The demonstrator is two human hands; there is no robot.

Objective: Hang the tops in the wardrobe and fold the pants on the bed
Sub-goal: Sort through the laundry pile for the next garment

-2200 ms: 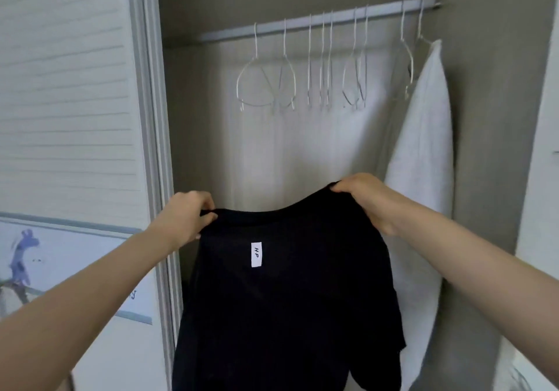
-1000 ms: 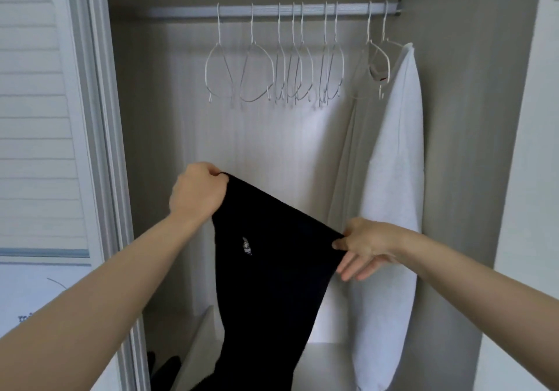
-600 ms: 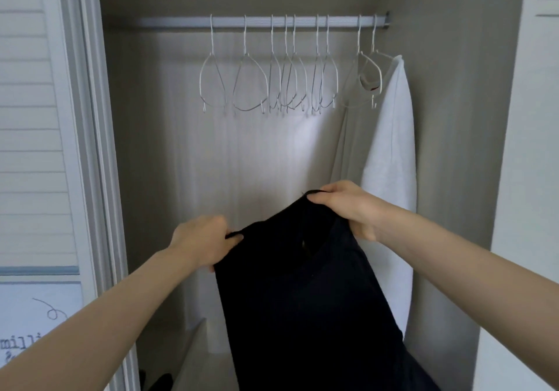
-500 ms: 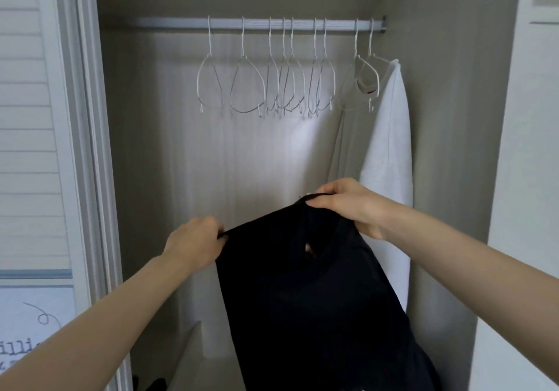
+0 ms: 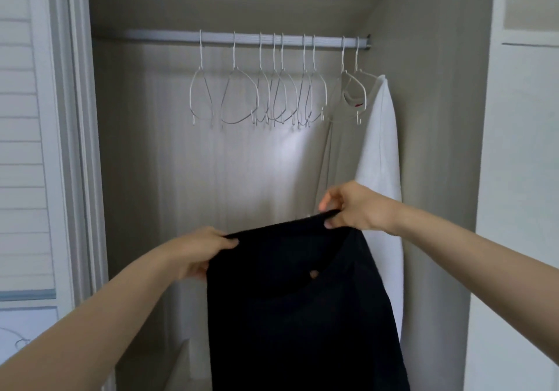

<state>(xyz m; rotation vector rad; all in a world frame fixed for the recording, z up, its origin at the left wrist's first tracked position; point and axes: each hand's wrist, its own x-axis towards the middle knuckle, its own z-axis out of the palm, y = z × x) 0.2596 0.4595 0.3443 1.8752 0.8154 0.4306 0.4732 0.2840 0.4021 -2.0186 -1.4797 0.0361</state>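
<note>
A black top hangs in front of me inside the open wardrobe. My left hand grips its upper edge on the left. My right hand pinches the upper edge higher up on the right, so the edge slopes up to the right. Above, a metal rail carries several empty white wire hangers. A white top hangs on a hanger at the rail's right end, just behind my right hand.
The wardrobe's sliding door frame stands at the left with a slatted panel beside it. The right side wall is close to the white top. A low shelf edge shows at the bottom left.
My right hand has risen a little and shifted its hold to a pinch on the top's edge. The view has tilted so the rail sits lower in the frame.
</note>
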